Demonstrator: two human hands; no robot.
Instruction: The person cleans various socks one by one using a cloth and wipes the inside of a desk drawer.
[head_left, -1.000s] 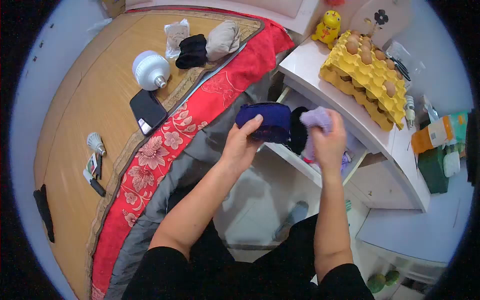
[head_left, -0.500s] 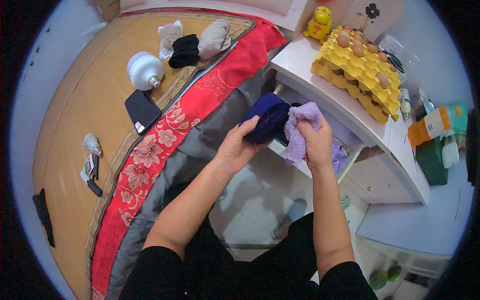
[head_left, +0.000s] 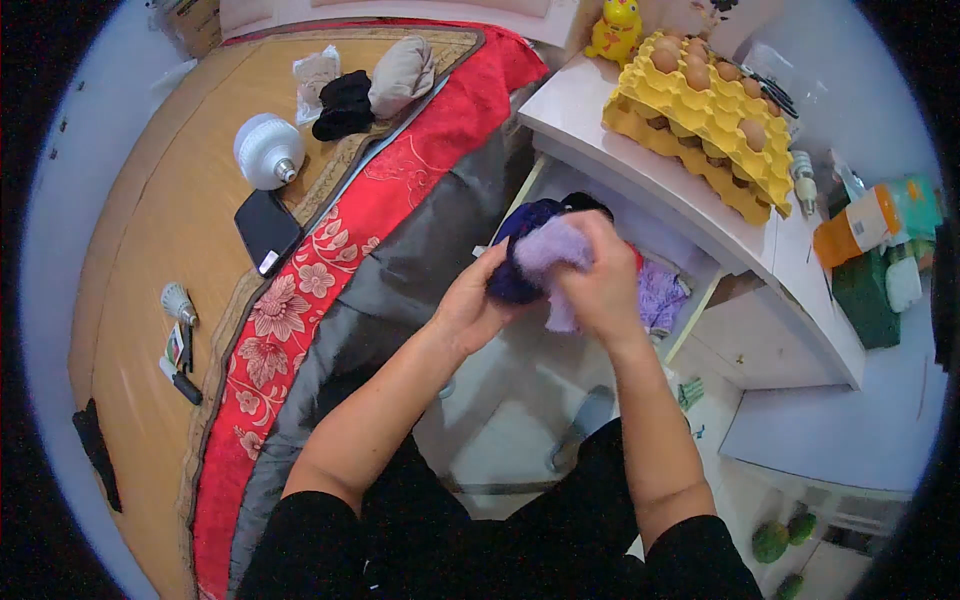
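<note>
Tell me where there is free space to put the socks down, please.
The mat is bare between the bulb and phone above and the small items at its left edge. The white top is free left of the egg trays. The drawer under both hands is crowded with clothes.

A bed (head_left: 130, 290) fills the left side, covered with a tan woven mat — a red floral blanket (head_left: 330, 270) and a grey quilt (head_left: 400, 290) hang along its near edge. To the right stands a white bedside cabinet (head_left: 690, 190) with its upper drawer (head_left: 690, 265) pulled open, and a pale tiled floor (head_left: 510, 430) shows between bed and cabinet. The light is even and soft — no window is in view.
</note>
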